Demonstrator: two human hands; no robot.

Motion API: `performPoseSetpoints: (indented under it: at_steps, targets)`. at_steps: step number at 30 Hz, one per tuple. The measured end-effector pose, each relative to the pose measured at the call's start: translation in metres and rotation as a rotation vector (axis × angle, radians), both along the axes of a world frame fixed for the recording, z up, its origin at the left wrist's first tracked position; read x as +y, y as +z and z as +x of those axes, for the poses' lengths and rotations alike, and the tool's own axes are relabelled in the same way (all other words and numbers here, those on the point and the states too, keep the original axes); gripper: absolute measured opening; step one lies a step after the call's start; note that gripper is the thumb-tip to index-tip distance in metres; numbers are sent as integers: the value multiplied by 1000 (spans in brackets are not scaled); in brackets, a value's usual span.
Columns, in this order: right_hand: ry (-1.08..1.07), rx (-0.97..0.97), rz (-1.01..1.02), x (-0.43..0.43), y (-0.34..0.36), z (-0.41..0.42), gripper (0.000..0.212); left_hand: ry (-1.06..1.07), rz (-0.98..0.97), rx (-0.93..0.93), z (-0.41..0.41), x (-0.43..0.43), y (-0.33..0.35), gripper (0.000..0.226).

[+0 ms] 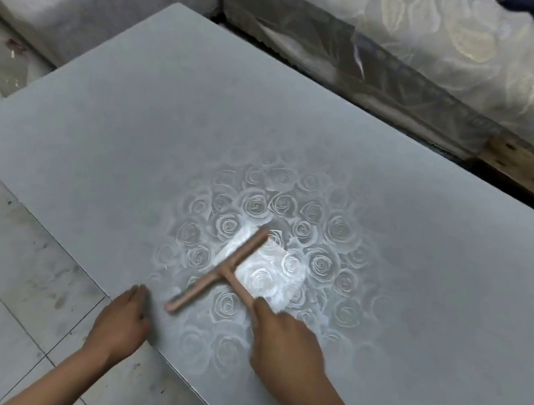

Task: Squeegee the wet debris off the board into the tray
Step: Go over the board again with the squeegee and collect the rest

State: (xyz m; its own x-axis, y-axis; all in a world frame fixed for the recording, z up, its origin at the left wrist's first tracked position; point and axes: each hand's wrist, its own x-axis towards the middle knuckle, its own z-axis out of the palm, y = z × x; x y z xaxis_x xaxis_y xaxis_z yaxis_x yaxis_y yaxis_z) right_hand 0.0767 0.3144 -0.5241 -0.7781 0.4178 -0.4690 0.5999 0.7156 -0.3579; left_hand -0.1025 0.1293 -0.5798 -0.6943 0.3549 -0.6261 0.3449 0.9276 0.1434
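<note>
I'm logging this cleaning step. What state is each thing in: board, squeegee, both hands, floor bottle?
board: lies flat; dull grey outside, shiny with roses showing in the middle.
squeegee: blade on the shiny patch, handle toward the person.
right hand: grips the handle's end.
left hand: rests on the board's near edge, holding nothing.
bottle: on the floor, apart from the board.

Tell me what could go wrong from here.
The squeegee sits near the front edge of the board, so wet debris may fall onto the floor; no tray is in view. The right hand grips only the handle's end, so the blade could tilt and streak. The left hand rests close to the blade's end.
</note>
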Motion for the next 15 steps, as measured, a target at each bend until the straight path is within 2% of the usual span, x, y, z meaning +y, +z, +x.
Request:
performPoseSetpoints:
  at_steps: [3, 7, 9, 11, 15]
  targets:
    - [33, 21, 36, -2, 7, -38, 30, -15, 85, -17, -9, -11, -5, 38]
    - [-15, -13, 25, 5, 25, 17, 27, 116, 323, -3, -16, -21, -2, 35]
    - [8, -143, 16, -13, 32, 30, 40, 144, 278, 25, -25, -34, -4, 46]
    - [32, -171, -5, -26, 30, 16, 49, 178, 179, 38, -31, -43, -8, 55]
    - [55, -6, 20, -34, 10, -61, 35, 318, 175, -20, -39, -52, -9, 61]
